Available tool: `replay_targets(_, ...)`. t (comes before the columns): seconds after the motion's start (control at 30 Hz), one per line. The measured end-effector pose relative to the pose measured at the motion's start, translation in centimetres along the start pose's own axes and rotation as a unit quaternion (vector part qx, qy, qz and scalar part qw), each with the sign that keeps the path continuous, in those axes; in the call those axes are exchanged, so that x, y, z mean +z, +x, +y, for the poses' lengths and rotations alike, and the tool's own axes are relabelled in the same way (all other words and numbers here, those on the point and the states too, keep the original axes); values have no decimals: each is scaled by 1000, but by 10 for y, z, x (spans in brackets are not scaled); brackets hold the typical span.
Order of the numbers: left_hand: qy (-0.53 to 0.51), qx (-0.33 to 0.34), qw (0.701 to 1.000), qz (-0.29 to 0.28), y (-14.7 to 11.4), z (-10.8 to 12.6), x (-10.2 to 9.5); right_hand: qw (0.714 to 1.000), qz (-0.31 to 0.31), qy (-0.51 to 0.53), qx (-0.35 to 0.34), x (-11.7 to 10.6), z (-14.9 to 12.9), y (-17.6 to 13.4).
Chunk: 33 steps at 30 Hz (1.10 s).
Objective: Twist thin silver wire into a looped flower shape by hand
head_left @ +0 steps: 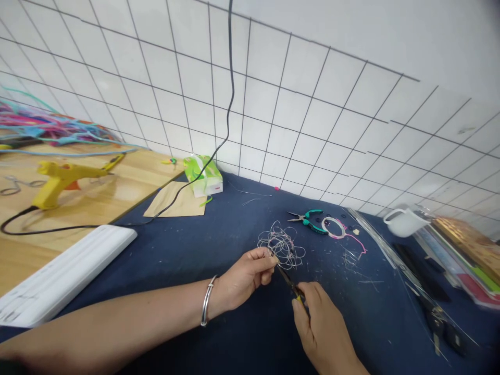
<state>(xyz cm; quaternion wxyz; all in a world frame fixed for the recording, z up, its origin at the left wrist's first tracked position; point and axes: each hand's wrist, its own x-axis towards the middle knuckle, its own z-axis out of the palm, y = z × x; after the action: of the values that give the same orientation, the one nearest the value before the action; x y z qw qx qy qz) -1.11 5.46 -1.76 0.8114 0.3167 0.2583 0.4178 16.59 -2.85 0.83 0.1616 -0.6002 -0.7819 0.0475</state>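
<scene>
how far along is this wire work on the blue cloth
Done: one pink-and-white loop piece lies finished beside the teal pliers. In hand: the left hand pinches the thin wire tangle while the right hand grips small pliers at it. Left: most of the tangle remains loose.

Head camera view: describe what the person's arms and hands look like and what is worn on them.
Both forearms are bare, with no sleeves in view and no gloves. The left hand has a plain silver bangle round its wrist, a slim open metal band. The right hand wears nothing that shows: no ring, watch or band in view. Fingernails look short and unpainted, though the picture is soft.
</scene>
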Motion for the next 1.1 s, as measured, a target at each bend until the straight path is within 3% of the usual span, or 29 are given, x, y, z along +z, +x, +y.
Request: replay_targets(1.1, -19, -28, 999, 23, 3, -3, -3, 999, -36, 16, 21, -4, 0, 4)
